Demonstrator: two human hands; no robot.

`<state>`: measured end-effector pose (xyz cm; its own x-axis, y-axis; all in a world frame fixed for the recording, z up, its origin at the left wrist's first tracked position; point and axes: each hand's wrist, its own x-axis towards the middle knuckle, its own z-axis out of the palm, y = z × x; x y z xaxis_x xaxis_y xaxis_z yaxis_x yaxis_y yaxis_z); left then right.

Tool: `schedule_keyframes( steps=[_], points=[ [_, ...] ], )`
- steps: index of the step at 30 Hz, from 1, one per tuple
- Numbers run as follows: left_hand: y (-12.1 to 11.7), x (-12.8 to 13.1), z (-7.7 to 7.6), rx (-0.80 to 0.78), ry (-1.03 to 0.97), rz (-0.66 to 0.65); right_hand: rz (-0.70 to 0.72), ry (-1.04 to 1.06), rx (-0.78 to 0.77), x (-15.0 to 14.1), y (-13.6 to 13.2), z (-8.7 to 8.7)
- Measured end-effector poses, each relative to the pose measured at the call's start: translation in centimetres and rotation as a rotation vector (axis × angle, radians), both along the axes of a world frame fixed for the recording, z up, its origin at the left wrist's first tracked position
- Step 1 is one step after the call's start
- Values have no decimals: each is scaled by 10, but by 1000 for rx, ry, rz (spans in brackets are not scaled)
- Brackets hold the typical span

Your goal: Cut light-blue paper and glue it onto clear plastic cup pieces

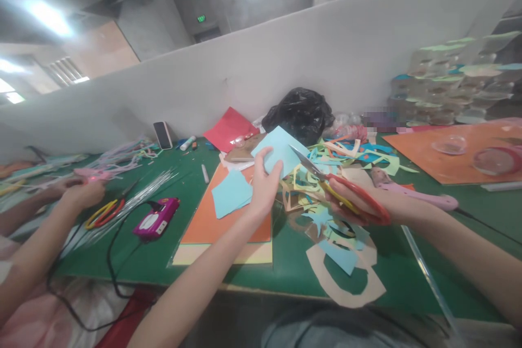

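My left hand (265,179) pinches a light blue sheet of paper (281,144) between thumb and fingers, holding it up over the table. In my right hand (345,196) is a pair of scissors (377,207) with red and yellow handles. Their blades point up and left, with the tips at the right part of the sheet; whether they bite into it is hard to tell. Below my left hand, more light blue paper pieces (230,194) lie on an orange sheet (228,228). Cut paper scraps (320,220) are heaped under the scissors.
A black plastic bag (302,114) and red paper (230,129) lie by the partition. A pink glue gun (424,196) lies beyond my right wrist. Left are a purple power box (158,220), a phone (163,135) and another person's hands (84,190). Stacked clear cups (444,84) stand back right.
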<state>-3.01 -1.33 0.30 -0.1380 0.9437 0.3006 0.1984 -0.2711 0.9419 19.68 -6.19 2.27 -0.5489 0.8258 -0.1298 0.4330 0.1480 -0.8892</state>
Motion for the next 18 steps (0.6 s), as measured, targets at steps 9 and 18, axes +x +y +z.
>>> schedule_keyframes(
  steps=[9, 18],
  points=[
    [-4, 1, 2, 44, 150, 5, 13, 60, -91, -4, 1, -1],
    [3, 0, -3, 21, 99, -28, 74, 153, -309, 10, 27, -16]
  ],
)
